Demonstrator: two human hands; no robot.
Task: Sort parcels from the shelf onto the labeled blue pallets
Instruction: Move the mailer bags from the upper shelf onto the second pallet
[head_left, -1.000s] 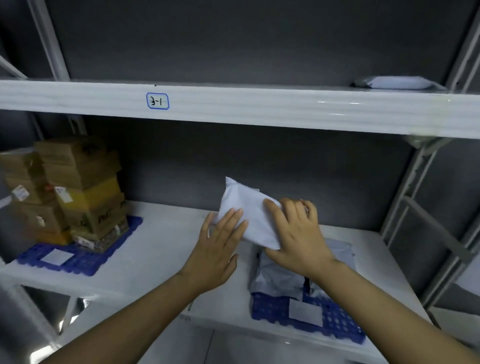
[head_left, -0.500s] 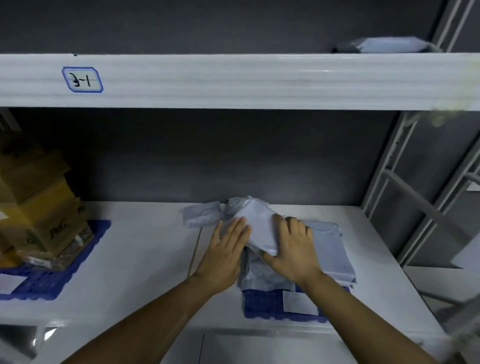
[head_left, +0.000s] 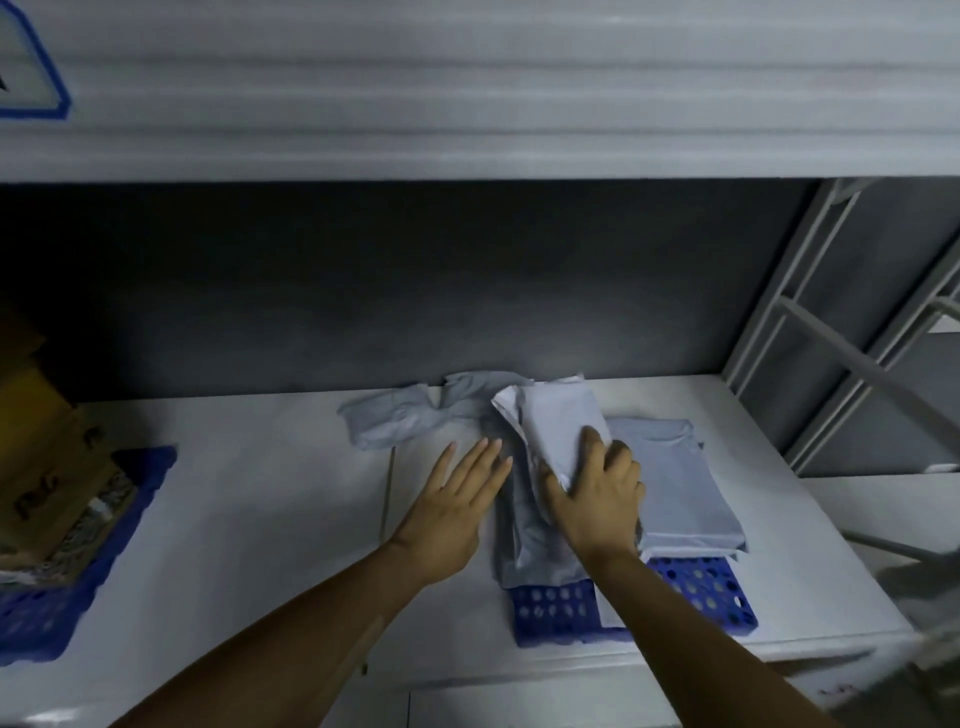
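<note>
Stacking on the blue pallet (head_left: 696, 595): right hand (head_left: 597, 493) curls round the near end of the white parcel (head_left: 563, 421) atop the grey mailers (head_left: 675, 483); left hand (head_left: 457, 499) lies flat beside, fingers straight, holding nothing. Parcel sits askew, so it is probably best squared over the stack before release, clear of the crumpled mailer (head_left: 400, 421) behind.

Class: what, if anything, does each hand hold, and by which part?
The right hand grips the white parcel by its near end; the left hand, fingers straight, holds nothing.

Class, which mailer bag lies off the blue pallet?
The crumpled bag at the back left, on the shelf; the others are stacked on the pallet.
</note>
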